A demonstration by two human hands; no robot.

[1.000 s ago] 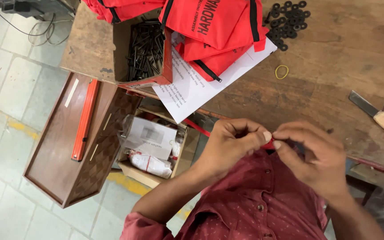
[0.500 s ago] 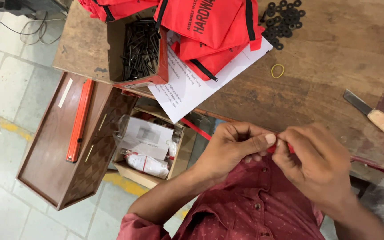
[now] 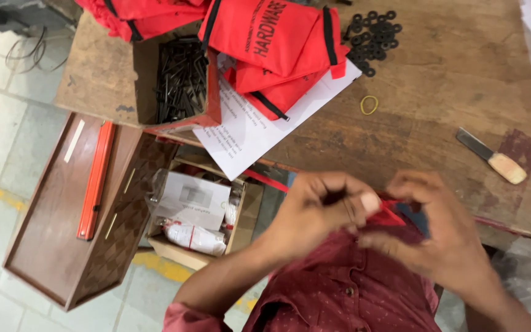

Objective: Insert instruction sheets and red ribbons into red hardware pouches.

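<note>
My left hand (image 3: 324,212) and my right hand (image 3: 437,237) meet close to my chest, just in front of the wooden table's (image 3: 437,129) near edge. Both pinch a small red pouch (image 3: 389,215), of which only a corner shows between the fingers. Whatever else is inside my left fist is hidden. A maroon shirt fills the view below the hands.
On the table lie a pile of red zip pouches (image 3: 278,43), a printed sheet (image 3: 247,132), several black washers (image 3: 373,37), a yellow rubber band (image 3: 369,104) and a wood-handled knife (image 3: 493,157). A box of black screws (image 3: 180,83) sits at its left. A brown wooden tray (image 3: 69,215) and a carton of packets (image 3: 195,212) stand below.
The view has shifted slightly, so the table sits a bit lower in frame. My fingers have kept working the red pouch, and my hands stay together in the same place.
</note>
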